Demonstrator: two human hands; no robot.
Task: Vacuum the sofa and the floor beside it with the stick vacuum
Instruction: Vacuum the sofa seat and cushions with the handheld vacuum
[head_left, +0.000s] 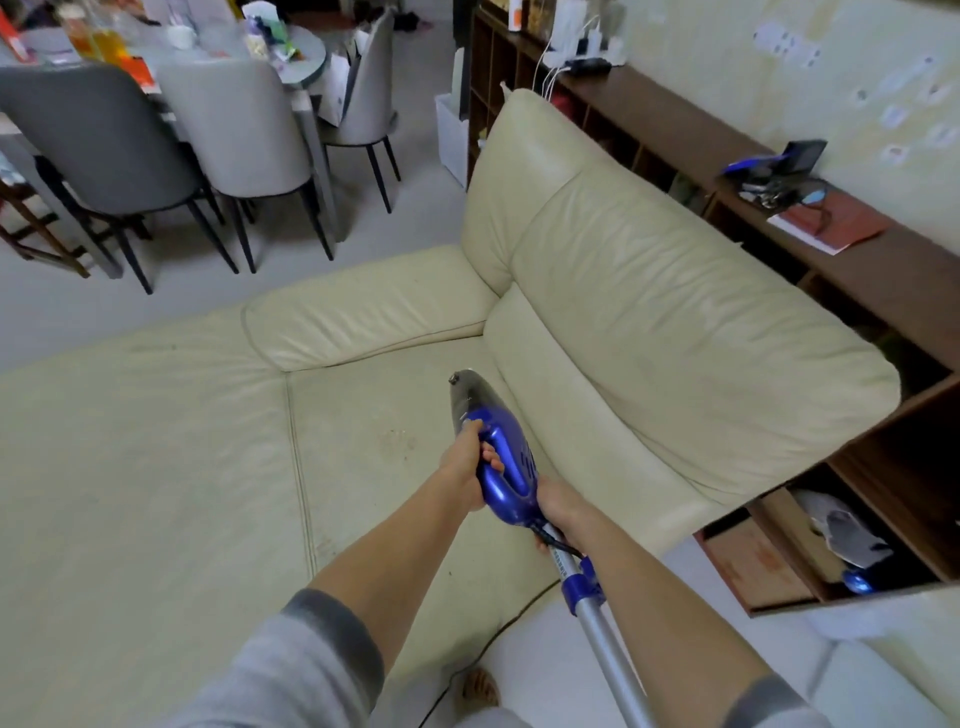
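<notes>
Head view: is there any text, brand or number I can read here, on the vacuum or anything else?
None legible.
Label strip on the vacuum tube: print too small and blurred.
Stickers on the wall: blurred.
Packages on the dining table: blurred.

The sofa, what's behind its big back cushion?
Behind the sofa stands a long brown shelf unit against the wall. On top lie chargers, a red folder and small gadgets. The cushion hides most of its lower cubbies, so what is in them cannot be seen.
</notes>
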